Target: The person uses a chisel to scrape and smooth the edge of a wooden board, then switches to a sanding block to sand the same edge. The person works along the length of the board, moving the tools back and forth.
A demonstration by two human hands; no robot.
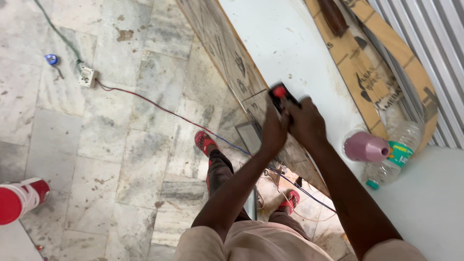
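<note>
Both my hands meet at the edge of a white board (270, 43) that lies on a raised work surface. My right hand (305, 123) grips a black power tool with a red knob (280, 94) pressed against the board's patterned side edge (227, 53). My left hand (273, 131) wraps against the tool's near side from the left. Most of the tool's body is hidden under my fingers.
A pink container (363, 146) and a clear plastic bottle (396, 154) lie on the board to the right. Cardboard strips (367, 63) lie beyond. On the marble floor are a white socket box (87, 77) with a red-blue cable, a red-white object (21, 198), and my red sandals (204, 141).
</note>
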